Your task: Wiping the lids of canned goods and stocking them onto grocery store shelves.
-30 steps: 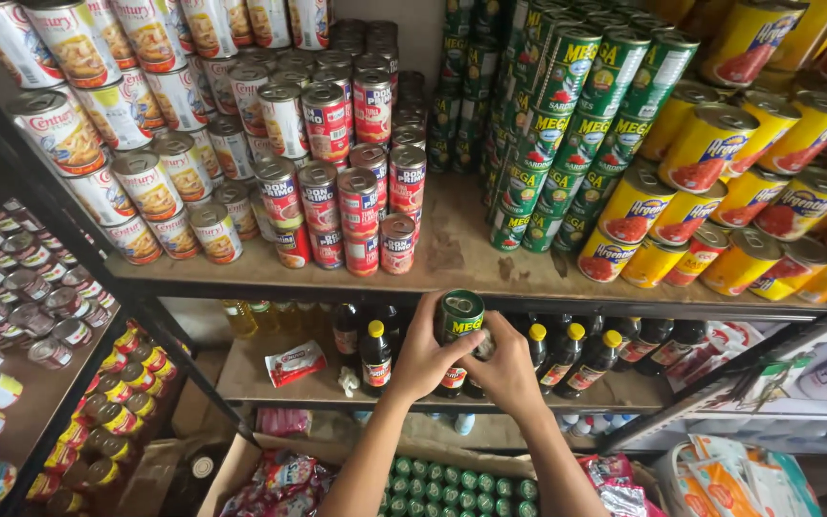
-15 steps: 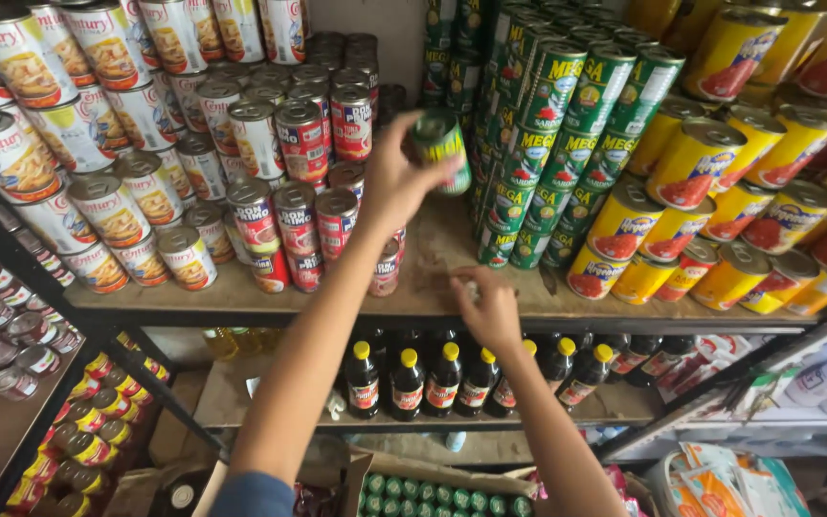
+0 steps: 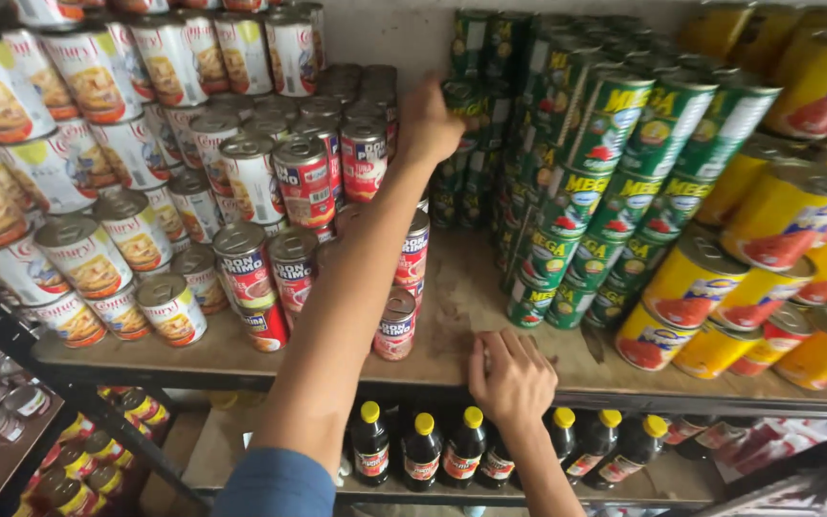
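- The left hand [image 3: 430, 123] reaches far back on the wooden shelf [image 3: 471, 297], its fingers wrapped around a small green can [image 3: 461, 101], which it holds against the stack of green cans [image 3: 490, 124] at the rear.
- That can sits high and far in the scene, just right of the red-labelled tins [image 3: 337, 163] and left of the taller green cans [image 3: 614, 134].
- The right hand [image 3: 512, 380] rests on the near edge of the same shelf, palm down and fingers lying flat and slightly spread on the wood, gripping nothing.
- A blue sleeve [image 3: 275, 486] shows at the near end of the left arm.
- White-labelled cans [image 3: 98, 172] pile up to the left, some lying on their sides.
- Yellow cans [image 3: 768, 249] lean in rows at the far right.
- Below, on a lower shelf, dark bottles with yellow caps [image 3: 423, 445] stand in a row, just under the right hand.
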